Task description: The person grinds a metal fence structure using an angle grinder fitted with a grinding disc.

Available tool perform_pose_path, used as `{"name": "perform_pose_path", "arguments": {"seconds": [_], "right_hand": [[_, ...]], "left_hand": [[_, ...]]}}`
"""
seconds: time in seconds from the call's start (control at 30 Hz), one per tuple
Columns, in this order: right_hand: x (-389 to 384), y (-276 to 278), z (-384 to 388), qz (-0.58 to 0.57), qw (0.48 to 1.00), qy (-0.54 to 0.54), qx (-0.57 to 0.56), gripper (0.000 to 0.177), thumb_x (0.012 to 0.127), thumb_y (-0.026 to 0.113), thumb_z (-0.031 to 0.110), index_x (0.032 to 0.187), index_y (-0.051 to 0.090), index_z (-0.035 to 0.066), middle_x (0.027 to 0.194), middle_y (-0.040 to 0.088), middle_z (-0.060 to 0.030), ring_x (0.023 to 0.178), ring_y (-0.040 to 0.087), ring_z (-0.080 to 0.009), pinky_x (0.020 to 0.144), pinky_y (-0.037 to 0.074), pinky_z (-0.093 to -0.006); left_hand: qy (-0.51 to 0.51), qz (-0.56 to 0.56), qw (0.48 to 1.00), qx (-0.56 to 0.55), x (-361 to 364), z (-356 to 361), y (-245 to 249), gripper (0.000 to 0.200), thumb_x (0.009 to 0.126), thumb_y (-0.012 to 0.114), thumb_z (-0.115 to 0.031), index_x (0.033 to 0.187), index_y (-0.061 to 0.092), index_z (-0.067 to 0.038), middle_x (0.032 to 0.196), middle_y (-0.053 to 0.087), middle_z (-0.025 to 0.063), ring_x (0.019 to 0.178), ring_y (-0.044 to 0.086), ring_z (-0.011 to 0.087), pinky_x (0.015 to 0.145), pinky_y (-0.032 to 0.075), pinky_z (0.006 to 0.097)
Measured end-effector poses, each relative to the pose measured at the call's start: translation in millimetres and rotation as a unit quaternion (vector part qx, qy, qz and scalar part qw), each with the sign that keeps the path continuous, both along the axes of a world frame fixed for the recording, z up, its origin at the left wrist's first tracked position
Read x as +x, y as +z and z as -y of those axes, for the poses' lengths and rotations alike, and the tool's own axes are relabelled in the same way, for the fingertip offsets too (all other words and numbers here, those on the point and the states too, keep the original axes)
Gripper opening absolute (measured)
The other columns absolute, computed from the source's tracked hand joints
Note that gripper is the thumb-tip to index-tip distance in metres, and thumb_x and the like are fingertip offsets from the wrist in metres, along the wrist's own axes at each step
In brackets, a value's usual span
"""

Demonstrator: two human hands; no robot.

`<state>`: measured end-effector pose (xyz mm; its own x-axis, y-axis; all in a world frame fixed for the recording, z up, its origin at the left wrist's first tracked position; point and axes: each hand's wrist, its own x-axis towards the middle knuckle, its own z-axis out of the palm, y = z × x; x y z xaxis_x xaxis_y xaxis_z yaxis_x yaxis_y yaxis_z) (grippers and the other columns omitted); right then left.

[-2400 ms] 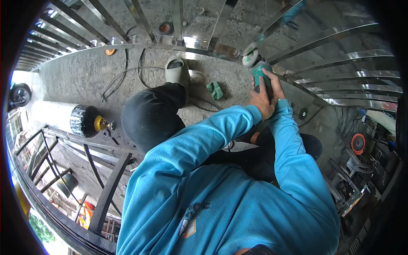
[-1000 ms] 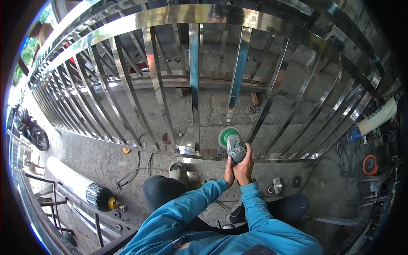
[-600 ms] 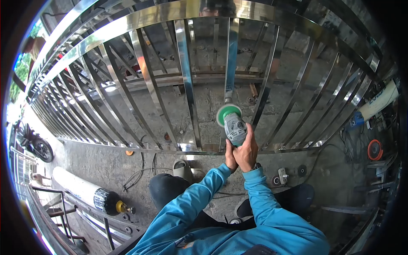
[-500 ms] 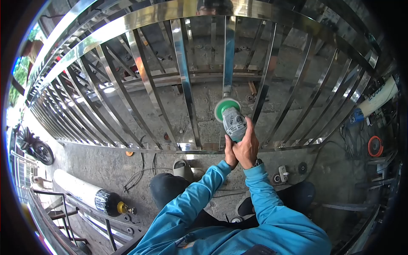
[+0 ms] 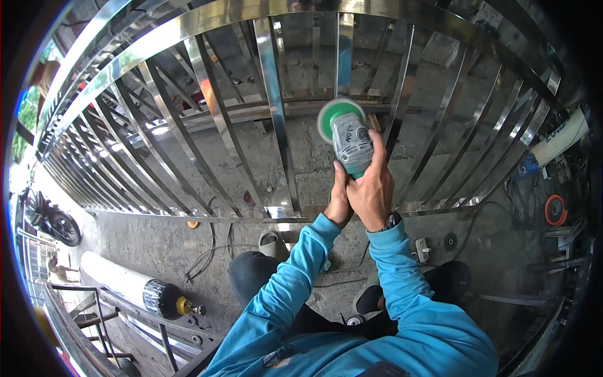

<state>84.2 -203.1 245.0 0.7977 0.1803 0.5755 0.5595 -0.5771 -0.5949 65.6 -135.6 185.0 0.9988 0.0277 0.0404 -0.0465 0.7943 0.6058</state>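
Both my hands are wrapped round an angle grinder [image 5: 352, 146] with a grey taped head and a green body. My right hand [image 5: 372, 195] grips it from the right, with a finger along its side. My left hand [image 5: 340, 202] closes on the body from the left, pressed against the right. At the far end is a round green-centred disc [image 5: 342, 110] with a pale, blurred rim. It lies over a shiny upright bar [image 5: 344, 56] of a metal railing. The disc and grinder hide part of that bar, and contact cannot be made out.
The railing's curved top rail [image 5: 251, 11] and bottom rail [image 5: 251, 220] span the view. A gas cylinder [image 5: 119, 276] lies at left, near a motorcycle [image 5: 53, 220]. Cables [image 5: 210, 254] cross the concrete floor. At right are an orange ring [image 5: 555, 210] and another cylinder [image 5: 559, 141].
Both hands have carried the grinder up along the bar, farther from my body. My arms reach out more, and the grip looks the same.
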Motion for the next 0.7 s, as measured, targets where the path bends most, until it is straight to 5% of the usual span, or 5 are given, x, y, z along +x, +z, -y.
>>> {"name": "perform_pose_path", "arguments": {"seconds": [0.13,0.37,0.57,0.6,0.7], "right_hand": [[1,6,-6,0.007,1.000,-0.016,0.009,0.085,0.079,0.081,0.024,0.145,0.030,0.006,0.129,0.055,-0.0251,0.110,0.062,-0.0428,0.085,0.055,-0.0475],[-8,36,-15,-0.023,0.999,-0.041,0.009,0.083,0.079,0.082,0.024,0.137,0.027,0.003,0.111,0.060,-0.0247,0.098,0.065,-0.0376,0.082,0.052,-0.0459],[-1,65,-15,-0.023,0.998,-0.044,-0.028,0.086,0.076,0.085,0.030,0.136,0.030,0.006,0.118,0.059,-0.0222,0.104,0.064,-0.0325,0.088,0.050,-0.0411],[2,67,-17,0.007,1.000,-0.011,-0.013,0.086,0.075,0.084,0.021,0.139,0.027,0.006,0.111,0.065,-0.0234,0.101,0.067,-0.0383,0.084,0.052,-0.0439],[-1,66,-3,-0.028,0.998,0.056,0.016,0.086,0.077,0.081,0.015,0.143,0.026,0.009,0.116,0.064,-0.0230,0.107,0.066,-0.0367,0.088,0.052,-0.0434]], "left_hand": [[-0.020,0.032,0.999,0.036,0,-7,18,0.075,0.102,0.022,-0.063,0.144,0.040,-0.003,0.139,0.051,0.0109,0.127,0.049,0.0229,0.111,0.036,0.0344],[-0.027,0.049,0.998,0.030,-3,-12,44,0.080,0.102,0.020,-0.064,0.143,0.041,0.002,0.136,0.053,0.0145,0.126,0.049,0.0231,0.111,0.034,0.0326],[-0.017,0.097,0.986,0.133,2,-13,56,0.091,0.099,0.018,-0.069,0.149,0.030,0.006,0.150,0.038,0.0202,0.141,0.034,0.0288,0.117,0.023,0.0347],[-0.002,0.106,0.975,0.195,1,-17,56,0.093,0.098,0.017,-0.070,0.150,0.027,0.007,0.154,0.032,0.0219,0.145,0.027,0.0297,0.118,0.020,0.0343],[-0.021,0.083,0.970,0.226,-6,-14,45,0.093,0.098,0.015,-0.069,0.149,0.027,0.007,0.152,0.034,0.0232,0.145,0.027,0.0302,0.118,0.021,0.0343]]}}
